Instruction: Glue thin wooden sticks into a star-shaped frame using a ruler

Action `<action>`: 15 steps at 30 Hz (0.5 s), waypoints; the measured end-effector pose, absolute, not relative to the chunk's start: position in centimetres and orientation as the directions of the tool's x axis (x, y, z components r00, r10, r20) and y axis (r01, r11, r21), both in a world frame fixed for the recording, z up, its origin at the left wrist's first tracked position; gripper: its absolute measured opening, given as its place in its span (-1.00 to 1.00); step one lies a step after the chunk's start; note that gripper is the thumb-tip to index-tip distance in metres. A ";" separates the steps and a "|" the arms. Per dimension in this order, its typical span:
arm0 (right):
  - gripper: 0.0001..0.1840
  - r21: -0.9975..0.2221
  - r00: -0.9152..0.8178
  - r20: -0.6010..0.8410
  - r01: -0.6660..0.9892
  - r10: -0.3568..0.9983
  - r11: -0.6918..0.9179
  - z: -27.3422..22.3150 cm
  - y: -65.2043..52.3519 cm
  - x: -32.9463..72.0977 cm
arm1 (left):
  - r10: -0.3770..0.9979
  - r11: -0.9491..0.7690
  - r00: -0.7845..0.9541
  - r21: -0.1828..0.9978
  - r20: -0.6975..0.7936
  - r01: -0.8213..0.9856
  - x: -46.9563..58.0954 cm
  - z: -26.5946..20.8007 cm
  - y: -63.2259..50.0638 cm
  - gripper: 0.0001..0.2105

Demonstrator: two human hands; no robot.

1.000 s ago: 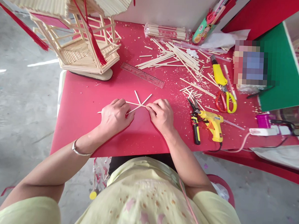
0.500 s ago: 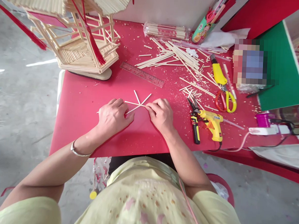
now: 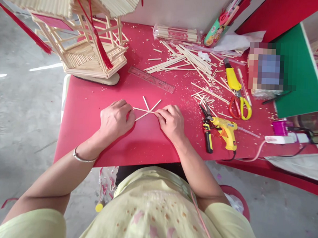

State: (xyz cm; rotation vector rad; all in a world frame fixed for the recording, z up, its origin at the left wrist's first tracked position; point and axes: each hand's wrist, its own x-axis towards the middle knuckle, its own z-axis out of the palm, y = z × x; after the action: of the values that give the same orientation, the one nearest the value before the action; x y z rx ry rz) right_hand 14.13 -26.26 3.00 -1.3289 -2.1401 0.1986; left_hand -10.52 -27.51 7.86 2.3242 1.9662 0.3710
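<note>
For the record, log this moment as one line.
right hand: pinching stick star; left hand: beside it; ruler: beyond both; glue gun: at right

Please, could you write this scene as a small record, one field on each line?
Right hand: pinches one end of the star of thin sticks
Left hand: near another end; contact unclear
Surface: red table
Behind the star: clear ruler, loose sticks
Beyond the right hand: pliers, yellow glue gun
Far left: stick-built pavilion with red tassels
</note>
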 end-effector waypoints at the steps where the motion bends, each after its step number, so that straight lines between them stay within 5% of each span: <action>1: -0.73 -0.425 -0.313 0.413 0.764 0.855 0.485 3.0 -26.2 14.1 | 0.982 -0.162 0.135 0.224 0.132 0.961 -10.7 7.9 -27.4 -0.76; 15: -0.76 -0.442 -0.309 0.391 0.764 0.867 0.471 3.0 -26.2 14.1 | 0.989 -0.131 0.146 0.291 -0.032 0.948 -11.9 8.7 -27.0 -0.84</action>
State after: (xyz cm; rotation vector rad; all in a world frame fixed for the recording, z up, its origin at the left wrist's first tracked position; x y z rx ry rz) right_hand 14.14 -26.22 2.97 -1.3472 -2.1371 0.2310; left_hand -11.86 -27.00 8.72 2.1812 1.8916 0.2455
